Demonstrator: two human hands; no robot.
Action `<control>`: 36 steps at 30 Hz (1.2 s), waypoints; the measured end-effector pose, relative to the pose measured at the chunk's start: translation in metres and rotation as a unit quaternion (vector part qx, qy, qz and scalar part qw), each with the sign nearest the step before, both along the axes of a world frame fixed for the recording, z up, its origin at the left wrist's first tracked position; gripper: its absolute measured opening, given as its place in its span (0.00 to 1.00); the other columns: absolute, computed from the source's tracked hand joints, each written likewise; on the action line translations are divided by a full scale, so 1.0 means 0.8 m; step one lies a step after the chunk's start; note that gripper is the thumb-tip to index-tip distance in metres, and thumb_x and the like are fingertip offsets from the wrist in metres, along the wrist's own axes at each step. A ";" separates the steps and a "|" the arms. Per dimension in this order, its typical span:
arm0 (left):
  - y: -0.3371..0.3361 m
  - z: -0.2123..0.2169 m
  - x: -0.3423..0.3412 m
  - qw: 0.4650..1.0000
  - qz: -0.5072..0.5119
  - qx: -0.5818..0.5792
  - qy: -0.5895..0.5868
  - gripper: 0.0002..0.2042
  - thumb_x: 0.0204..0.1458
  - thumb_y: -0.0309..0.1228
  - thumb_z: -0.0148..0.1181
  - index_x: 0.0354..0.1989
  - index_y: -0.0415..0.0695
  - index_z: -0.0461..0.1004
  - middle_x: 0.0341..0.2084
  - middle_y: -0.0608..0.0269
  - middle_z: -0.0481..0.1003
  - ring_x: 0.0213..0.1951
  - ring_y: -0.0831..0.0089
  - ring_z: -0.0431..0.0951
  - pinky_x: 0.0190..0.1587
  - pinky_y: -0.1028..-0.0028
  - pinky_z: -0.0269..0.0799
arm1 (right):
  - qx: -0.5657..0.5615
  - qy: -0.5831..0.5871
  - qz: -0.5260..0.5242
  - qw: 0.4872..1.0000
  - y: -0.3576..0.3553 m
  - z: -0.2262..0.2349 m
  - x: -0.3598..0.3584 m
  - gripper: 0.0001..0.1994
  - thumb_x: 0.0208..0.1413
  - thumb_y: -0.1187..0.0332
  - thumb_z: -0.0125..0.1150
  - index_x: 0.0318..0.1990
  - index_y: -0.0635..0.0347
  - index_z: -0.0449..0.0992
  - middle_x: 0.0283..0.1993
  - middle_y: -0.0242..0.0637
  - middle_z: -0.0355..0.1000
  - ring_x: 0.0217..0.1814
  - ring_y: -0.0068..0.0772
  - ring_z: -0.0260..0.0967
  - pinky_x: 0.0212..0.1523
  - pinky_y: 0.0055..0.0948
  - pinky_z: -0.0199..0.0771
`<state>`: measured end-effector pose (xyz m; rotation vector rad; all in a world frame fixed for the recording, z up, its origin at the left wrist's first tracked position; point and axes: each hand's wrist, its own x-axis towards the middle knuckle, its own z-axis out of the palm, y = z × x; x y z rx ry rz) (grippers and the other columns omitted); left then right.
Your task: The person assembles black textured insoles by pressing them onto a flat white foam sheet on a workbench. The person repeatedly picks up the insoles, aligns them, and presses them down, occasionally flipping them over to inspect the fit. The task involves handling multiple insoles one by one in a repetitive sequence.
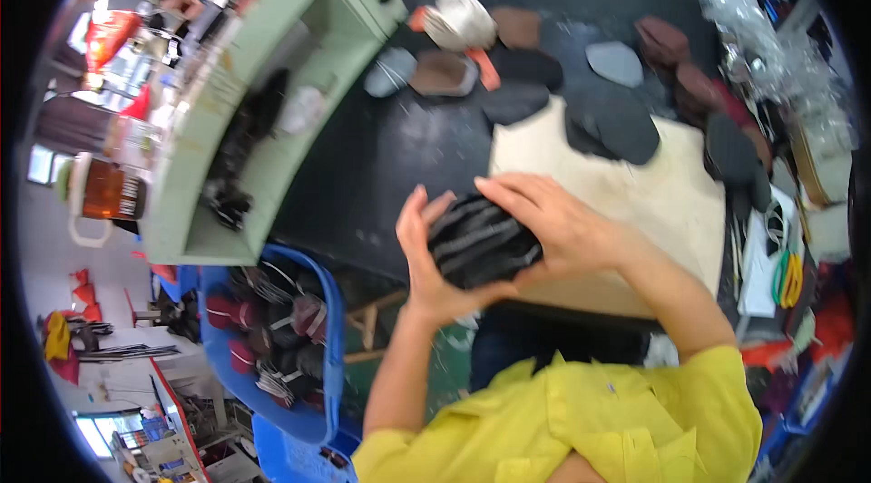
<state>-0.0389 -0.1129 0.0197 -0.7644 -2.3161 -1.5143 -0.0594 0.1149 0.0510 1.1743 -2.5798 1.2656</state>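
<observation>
Between my two hands, above the near edge of the black table, is a bundle of black, layered pieces [481, 243] with pale streaks along its side. My left hand [425, 261] grips its left end, thumb along the bottom and fingers up the side. My right hand [558, 224] closes on the other end, its fingers over the top. Blur hides what the pieces are made of. Beyond my hands a stack of dark rounded pieces [612, 125] lies on a beige sheet [617, 211].
Across the table [363, 184] lie a white bundle [460, 22], a brown piece [442, 73] and a grey oval piece [614, 63]. A pale green cabinet [204, 120] borders the left. Below it, a blue bin [334, 347] holds dark and maroon bundles. Scissors [787, 279] lie at the right.
</observation>
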 end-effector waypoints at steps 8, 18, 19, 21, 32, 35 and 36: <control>0.015 -0.031 0.008 0.994 -0.101 -0.025 0.022 0.76 0.23 0.45 0.85 0.73 0.43 0.24 0.66 0.39 0.51 0.62 0.48 0.64 0.61 0.56 0.64 | 0.002 0.012 -0.039 0.999 0.011 -0.035 0.021 0.59 0.27 0.58 0.80 0.71 0.58 0.50 0.73 0.56 0.46 0.75 0.59 0.46 0.69 0.51 0.50; 0.005 0.005 -0.016 0.992 0.059 0.037 -0.100 0.50 0.31 0.27 0.77 0.68 0.36 0.56 0.61 0.53 0.64 0.60 0.63 0.67 0.64 0.65 0.60 | -0.017 0.105 -0.177 0.978 0.075 -0.040 -0.007 0.39 0.40 0.55 0.75 0.61 0.61 0.67 0.48 0.49 0.73 0.60 0.48 0.66 0.63 0.48 0.55; -0.010 0.009 -0.037 0.984 0.070 0.100 -0.133 0.46 0.34 0.26 0.72 0.68 0.37 0.56 0.63 0.53 0.63 0.59 0.62 0.69 0.62 0.65 0.64 | 0.015 0.118 -0.284 0.951 0.102 -0.041 -0.024 0.34 0.43 0.55 0.73 0.58 0.62 0.70 0.45 0.48 0.74 0.57 0.48 0.68 0.61 0.47 0.57; -0.022 0.023 -0.073 0.892 0.146 0.316 -0.290 0.31 0.53 0.29 0.63 0.65 0.39 0.61 0.59 0.52 0.68 0.55 0.62 0.73 0.54 0.65 0.74 | 0.151 0.188 -0.470 0.849 0.152 -0.053 -0.036 0.28 0.48 0.55 0.71 0.53 0.63 0.74 0.42 0.45 0.76 0.54 0.47 0.70 0.55 0.45 0.63; -0.165 -0.036 -0.275 0.932 0.333 -0.058 -0.131 0.48 0.43 0.53 0.73 0.65 0.30 0.59 0.59 0.42 0.67 0.57 0.57 0.71 0.60 0.63 0.65 | -0.277 -0.193 -0.381 0.861 0.152 -0.009 0.028 0.14 0.55 0.67 0.65 0.45 0.67 0.77 0.36 0.30 0.76 0.36 0.16 0.68 0.39 0.22 0.71; -0.127 -0.018 -0.242 0.882 0.430 -0.171 0.092 0.34 0.49 0.45 0.71 0.57 0.31 0.70 0.53 0.42 0.72 0.54 0.55 0.73 0.59 0.61 0.65 | -0.237 -0.307 -0.233 0.892 0.152 -0.015 0.048 0.15 0.54 0.66 0.66 0.43 0.69 0.76 0.35 0.37 0.76 0.37 0.22 0.69 0.41 0.29 0.71; -0.072 -0.004 -0.211 0.897 0.401 -0.142 0.118 0.27 0.52 0.41 0.69 0.55 0.34 0.73 0.50 0.45 0.75 0.51 0.60 0.75 0.56 0.65 0.68 | -0.079 -0.341 -0.281 0.893 0.151 -0.017 0.048 0.17 0.49 0.65 0.70 0.43 0.66 0.76 0.36 0.42 0.74 0.40 0.29 0.71 0.43 0.32 0.72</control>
